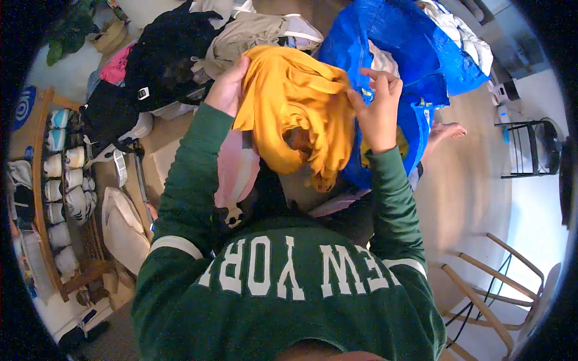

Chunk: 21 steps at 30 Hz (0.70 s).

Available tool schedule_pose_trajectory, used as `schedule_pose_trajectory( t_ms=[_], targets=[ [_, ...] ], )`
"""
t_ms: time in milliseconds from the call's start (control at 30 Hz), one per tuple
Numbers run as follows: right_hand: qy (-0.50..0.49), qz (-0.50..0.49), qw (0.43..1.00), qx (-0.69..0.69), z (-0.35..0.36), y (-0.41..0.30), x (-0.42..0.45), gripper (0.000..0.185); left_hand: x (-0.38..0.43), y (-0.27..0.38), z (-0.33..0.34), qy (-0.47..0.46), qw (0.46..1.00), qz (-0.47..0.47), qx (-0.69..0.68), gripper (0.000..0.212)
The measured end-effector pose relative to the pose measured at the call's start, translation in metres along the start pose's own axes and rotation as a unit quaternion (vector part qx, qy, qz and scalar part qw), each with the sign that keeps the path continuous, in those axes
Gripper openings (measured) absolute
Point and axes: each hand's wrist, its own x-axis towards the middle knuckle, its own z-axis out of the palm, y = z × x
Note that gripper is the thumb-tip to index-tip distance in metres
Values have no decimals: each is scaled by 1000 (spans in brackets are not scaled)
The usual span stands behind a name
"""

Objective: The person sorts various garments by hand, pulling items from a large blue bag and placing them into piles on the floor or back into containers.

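My left hand [228, 88] grips the left edge of a mustard-yellow cloth garment [275, 99], its fingers hidden behind the fabric. The garment hangs bunched before me, with a round gap in its lower middle. At its right edge is my right hand [381, 113], thumb against the cloth and index finger raised apart from it. Whether those fingers pinch the fabric cannot be told. Just behind that hand stands a large blue woven plastic bag [397, 58] with cloth inside. Below the garment, a pink patterned cloth [235, 171] lies close to my lap.
Black clothing [158, 58] and a beige garment [248, 38] are heaped at the far left. White cloth [465, 40] hangs over the bag's far right side. A wooden shoe rack [49, 194] stands left. Another person's bare foot [449, 131] shows beside the bag. Wooden chair legs [483, 302] are lower right.
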Motion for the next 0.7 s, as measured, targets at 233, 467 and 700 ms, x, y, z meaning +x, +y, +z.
schedule_pose_trajectory(
  t_ms=[233,467,700],
  targets=[
    [-156,84,938,299,78,-41,-58,40,-16,17,8,7,999,-11,45,47],
    [-265,191,789,520,65,-44,-11,22,-17,25,-3,-28,997,27,60,43],
    [46,277,654,703,-1,20,62,31,-25,98,-84,180,966,163,90,41]
  ],
)
